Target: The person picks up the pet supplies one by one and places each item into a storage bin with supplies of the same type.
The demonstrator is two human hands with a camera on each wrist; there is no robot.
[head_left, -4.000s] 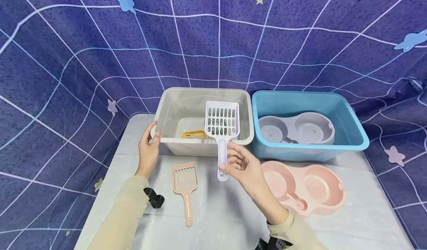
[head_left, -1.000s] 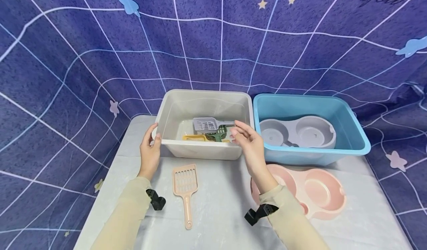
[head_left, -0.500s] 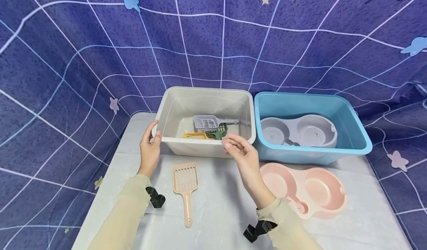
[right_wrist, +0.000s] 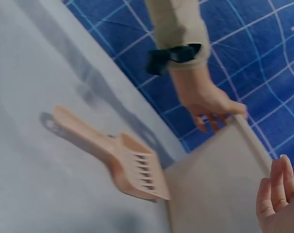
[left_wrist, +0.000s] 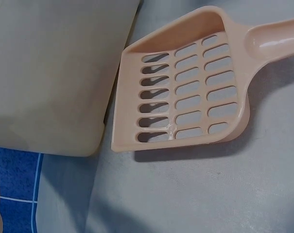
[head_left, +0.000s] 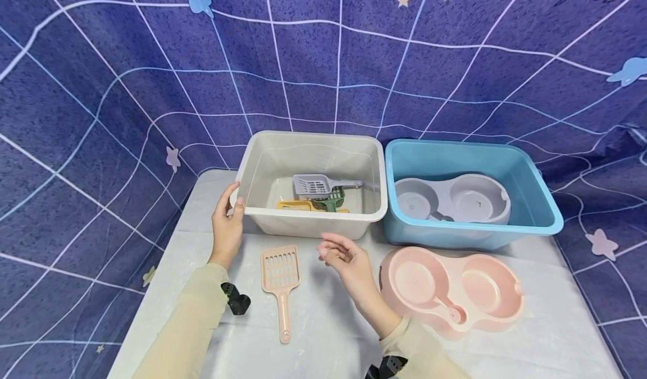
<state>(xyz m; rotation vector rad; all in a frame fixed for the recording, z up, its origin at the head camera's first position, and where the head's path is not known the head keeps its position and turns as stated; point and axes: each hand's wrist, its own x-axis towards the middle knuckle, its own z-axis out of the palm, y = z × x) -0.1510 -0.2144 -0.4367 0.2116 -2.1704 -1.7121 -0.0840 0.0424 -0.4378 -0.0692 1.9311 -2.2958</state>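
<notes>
Currently the left hand (head_left: pixel 227 230) is gripping the grey bin (head_left: pixel 303 224) at its near left corner, thumb and fingers clasping the rim. The right hand (head_left: pixel 346 261) is hanging over the table (head_left: pixel 323 334), fingers loosely curled and holding nothing, near the peach scoop (head_left: pixel 282 292). That scoop is lying on the table before the grey bin, head towards it, handle towards the person. It is showing a glossy surface, three rows of rounded slots, raised walls, a flat front edge and a hollowed handle. Inside the grey bin, a grey scoop (head_left: pixel 328 186) is partly covering a green scoop (head_left: pixel 332 204).
</notes>
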